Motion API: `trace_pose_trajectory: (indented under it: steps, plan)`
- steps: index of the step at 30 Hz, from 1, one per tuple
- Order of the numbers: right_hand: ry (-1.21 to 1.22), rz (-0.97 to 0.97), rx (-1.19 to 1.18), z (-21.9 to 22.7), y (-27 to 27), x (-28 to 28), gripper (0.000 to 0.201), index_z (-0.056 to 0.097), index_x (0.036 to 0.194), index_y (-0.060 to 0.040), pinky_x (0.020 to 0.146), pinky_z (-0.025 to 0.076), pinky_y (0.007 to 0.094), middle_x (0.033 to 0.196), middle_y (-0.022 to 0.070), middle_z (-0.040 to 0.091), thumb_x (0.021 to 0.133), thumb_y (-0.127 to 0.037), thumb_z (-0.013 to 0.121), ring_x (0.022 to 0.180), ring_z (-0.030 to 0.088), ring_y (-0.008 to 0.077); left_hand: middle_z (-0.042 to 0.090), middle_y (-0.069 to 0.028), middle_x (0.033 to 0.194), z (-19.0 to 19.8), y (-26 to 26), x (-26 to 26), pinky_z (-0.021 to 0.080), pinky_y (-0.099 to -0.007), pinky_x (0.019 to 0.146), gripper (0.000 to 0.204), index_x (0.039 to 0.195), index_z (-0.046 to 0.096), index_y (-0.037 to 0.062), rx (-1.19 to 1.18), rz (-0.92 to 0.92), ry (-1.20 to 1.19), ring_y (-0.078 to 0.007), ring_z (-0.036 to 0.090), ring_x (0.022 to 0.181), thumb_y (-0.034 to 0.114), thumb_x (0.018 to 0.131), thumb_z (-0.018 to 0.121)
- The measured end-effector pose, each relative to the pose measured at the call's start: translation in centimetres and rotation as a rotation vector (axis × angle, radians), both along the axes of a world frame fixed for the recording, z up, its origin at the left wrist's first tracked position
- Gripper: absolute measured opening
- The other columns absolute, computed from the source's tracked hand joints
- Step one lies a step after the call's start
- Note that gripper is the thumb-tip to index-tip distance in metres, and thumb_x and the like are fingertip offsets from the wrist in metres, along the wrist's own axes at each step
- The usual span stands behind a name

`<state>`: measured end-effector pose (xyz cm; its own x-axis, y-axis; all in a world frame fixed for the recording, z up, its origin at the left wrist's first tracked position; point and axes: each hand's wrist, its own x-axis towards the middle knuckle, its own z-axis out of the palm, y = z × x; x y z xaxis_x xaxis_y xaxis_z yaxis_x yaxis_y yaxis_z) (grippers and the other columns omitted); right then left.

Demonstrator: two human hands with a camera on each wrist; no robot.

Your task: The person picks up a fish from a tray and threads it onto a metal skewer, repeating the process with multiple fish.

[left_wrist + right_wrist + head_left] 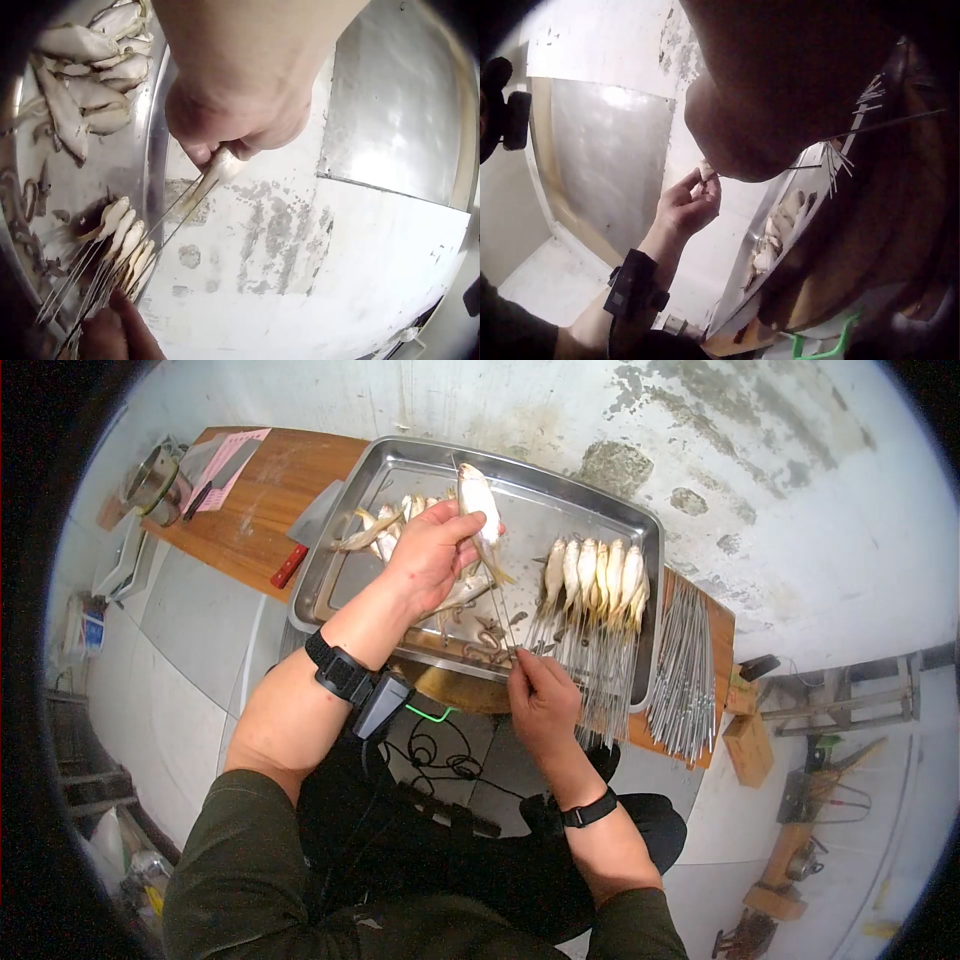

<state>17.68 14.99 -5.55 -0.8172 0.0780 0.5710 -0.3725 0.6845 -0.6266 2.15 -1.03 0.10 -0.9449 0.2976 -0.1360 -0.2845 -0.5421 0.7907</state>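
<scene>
In the head view my left hand (438, 558) grips a small silvery fish (476, 492) above a metal tray (530, 464), its head up and tail down. A thin metal skewer (503, 608) runs from the tail down to my right hand (546, 700), which pinches it near the tray's front edge. The left wrist view shows two thin rods reaching the fish tail (201, 196) from the right fingers (124, 319). Several skewered fish (597, 572) lie side by side at the tray's right. Loose fish (385, 540) are heaped at its left, partly hidden behind my left hand.
Dark scraps (488, 644) lie in the tray's front middle. Right of the tray, many bare skewers (685, 675) rest on the wooden table (250, 505). A red-handled knife (291, 564) leans by the tray's left rim. Another knife (232, 468) and a metal pot (158, 482) stand farther left.
</scene>
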Motion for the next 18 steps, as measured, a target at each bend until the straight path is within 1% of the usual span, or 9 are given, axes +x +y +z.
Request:
trace_pose_trajectory:
  steps: [1, 2, 4, 5, 7, 14, 16, 18]
  plan:
    - [-0.011, -0.007, -0.004, 0.14, -0.02, 0.0, 0.014, 0.066, 0.093, 0.0018, 0.056, 0.047, 0.0294, 0.071, 0.0133, 0.06, 0.08, 0.001, 0.064, 0.059, 0.058, 0.0241, 0.065, -0.0069, 0.101, -0.16, -0.03, -0.13, 0.048, -0.0196, 0.067, 0.017, 0.108, 0.057, 0.0039, 0.022, -0.01, 0.009, -0.0109, 0.062, 0.086, 0.006, 0.091, 0.054]
    - [-0.021, -0.013, -0.007, 0.23, -0.01, -0.02, 0.013, 0.066, 0.093, 0.0017, 0.056, 0.047, 0.0297, 0.071, 0.0134, 0.06, 0.08, 0.001, 0.064, 0.059, 0.058, 0.0243, 0.065, -0.0069, 0.101, -0.26, 0.05, -0.23, 0.048, -0.0196, 0.067, 0.017, 0.108, 0.057, 0.0039, 0.022, -0.01, 0.01, -0.0109, 0.062, 0.086, 0.006, 0.091, 0.054]
    - [-0.016, -0.013, -0.001, 0.08, 0.12, -0.03, 0.013, 0.066, 0.093, 0.0018, 0.056, 0.047, 0.0297, 0.071, 0.0132, 0.06, 0.08, 0.0, 0.065, 0.059, 0.058, 0.0243, 0.064, -0.0092, 0.106, -0.3, 0.29, -0.35, 0.051, -0.0249, 0.08, 0.019, 0.11, 0.056, 0.0013, 0.096, 0.075, 0.006, -0.0156, 0.063, 0.094, 0.005, 0.092, 0.052]
    - [-0.013, -0.013, 0.006, 0.02, 0.18, -0.02, 0.013, 0.066, 0.092, 0.0019, 0.056, 0.046, 0.0297, 0.071, 0.0131, 0.061, 0.08, 0.0, 0.065, 0.059, 0.058, 0.0243, 0.064, -0.0092, 0.106, -0.29, 0.28, -0.38, 0.051, -0.0249, 0.08, 0.019, 0.11, 0.056, 0.0013, 0.096, 0.075, 0.006, -0.0156, 0.063, 0.094, 0.005, 0.092, 0.052]
    - [-0.008, -0.004, 0.009, 0.01, 0.24, 0.04, 0.013, 0.066, 0.092, 0.002, 0.055, 0.046, 0.0296, 0.071, 0.013, 0.061, 0.08, 0.0, 0.065, 0.058, 0.058, 0.0242, 0.062, -0.0107, 0.109, -0.29, 0.19, -0.41, 0.05, -0.0297, 0.09, 0.021, 0.112, 0.054, -0.0012, 0.076, 0.093, 0.002, -0.019, 0.062, 0.1, 0.005, 0.092, 0.051]
    - [0.013, 0.004, -0.007, -0.07, 0.28, -0.13, 0.013, 0.066, 0.092, 0.0026, 0.055, 0.046, 0.0288, 0.071, 0.0129, 0.06, 0.08, 0.001, 0.065, 0.057, 0.057, 0.0234, 0.063, -0.0102, 0.108, -0.42, 0.07, -0.21, 0.05, -0.0283, 0.088, 0.02, 0.111, 0.055, -0.0015, 0.087, 0.003, 0.008, -0.0182, 0.062, 0.098, 0.005, 0.092, 0.052]
    - [0.001, 0.007, -0.002, 0.28, 0.25, -0.2, 0.013, 0.066, 0.092, 0.0028, 0.055, 0.046, 0.0287, 0.072, 0.013, 0.061, 0.08, 0.001, 0.065, 0.058, 0.058, 0.0234, 0.063, -0.0099, 0.106, -0.73, -0.02, -0.39, 0.05, -0.0276, 0.088, 0.019, 0.11, 0.056, -0.0013, 0.031, -0.038, 0.004, -0.0179, 0.062, 0.097, 0.004, 0.092, 0.052]
    - [-0.011, 0.01, 0.003, 0.39, 0.26, -0.26, 0.013, 0.066, 0.092, 0.0029, 0.055, 0.046, 0.0286, 0.072, 0.0131, 0.061, 0.08, 0.001, 0.065, 0.058, 0.058, 0.0234, 0.064, -0.0097, 0.105, -0.74, 0.09, -0.29, 0.05, -0.0274, 0.087, 0.019, 0.11, 0.056, -0.0012, 0.037, -0.023, -0.005, -0.0175, 0.062, 0.097, 0.005, 0.092, 0.052]
